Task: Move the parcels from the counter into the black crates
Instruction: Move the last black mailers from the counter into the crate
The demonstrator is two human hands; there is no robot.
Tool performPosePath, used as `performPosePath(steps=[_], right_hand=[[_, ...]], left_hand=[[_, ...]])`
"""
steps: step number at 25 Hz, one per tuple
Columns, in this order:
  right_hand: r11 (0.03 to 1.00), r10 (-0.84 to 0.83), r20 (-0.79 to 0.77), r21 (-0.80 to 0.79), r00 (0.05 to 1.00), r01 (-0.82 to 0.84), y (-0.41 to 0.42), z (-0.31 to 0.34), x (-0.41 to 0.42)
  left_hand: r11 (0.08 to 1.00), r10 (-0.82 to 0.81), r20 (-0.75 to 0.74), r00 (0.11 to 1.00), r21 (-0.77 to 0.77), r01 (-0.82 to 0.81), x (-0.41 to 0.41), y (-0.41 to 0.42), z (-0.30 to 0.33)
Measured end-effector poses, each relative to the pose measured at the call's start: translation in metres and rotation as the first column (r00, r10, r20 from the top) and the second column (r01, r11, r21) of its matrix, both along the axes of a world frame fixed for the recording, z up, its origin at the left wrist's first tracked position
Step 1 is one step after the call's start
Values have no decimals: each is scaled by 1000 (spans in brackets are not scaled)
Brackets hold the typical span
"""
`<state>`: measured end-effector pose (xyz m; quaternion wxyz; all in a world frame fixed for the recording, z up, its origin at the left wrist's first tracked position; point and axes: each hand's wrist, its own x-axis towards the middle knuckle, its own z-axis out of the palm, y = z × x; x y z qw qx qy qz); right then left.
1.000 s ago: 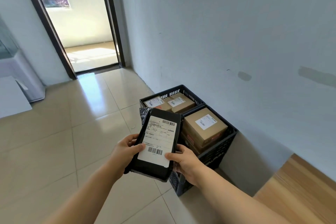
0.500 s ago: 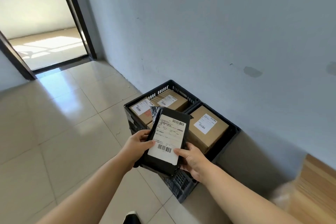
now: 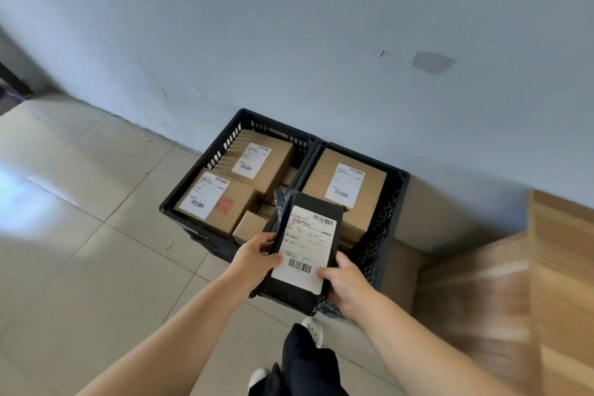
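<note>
Closer now than a second ago, the flat black plastic parcel with a white label point(image 3: 303, 252) hangs over the black slatted crates point(image 3: 379, 228) at six o'clock — left hand point(image 3: 254, 259) and right hand point(image 3: 345, 283) both gripping its sides. Carrying step; next, lower it onto the boxes and let go.

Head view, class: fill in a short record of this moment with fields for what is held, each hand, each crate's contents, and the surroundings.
held item: black parcel with a white barcode label, above the crates' near edge
left hand: grips the parcel's left edge
right hand: grips the parcel's lower right edge
left crate: several cardboard boxes, two with labels facing up
right crate: a large labelled cardboard box on top
surroundings: tiled floor, grey wall, wooden surface at right
</note>
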<state>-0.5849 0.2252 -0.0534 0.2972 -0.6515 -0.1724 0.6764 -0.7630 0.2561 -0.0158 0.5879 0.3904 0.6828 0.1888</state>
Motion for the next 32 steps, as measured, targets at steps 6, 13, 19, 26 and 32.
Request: performPosePath(steps=[6,13,19,26,32], right_hand=[[994,-53,47,-90,997,57,61,-51,28],[981,-21,104,-188,994,41,102,-127,27],[971,-18,140,-233,990,51,102,-161,18],[982,-32,189,-178,981,67,104,-161,13],[992,40,159,-126,986,-20,115,-141,43]], left_hand=[[983,-186,-135,973,-22,185,34,68,-67],[941,-338,-328,882,-101,323,43,121,-146],[865,-487,-517,704,-174,471,50,127,-181],[862,-491,-519,700,-172,477,52,135,-184],[905,-426,-348,835,-148,400,61,125,-169]])
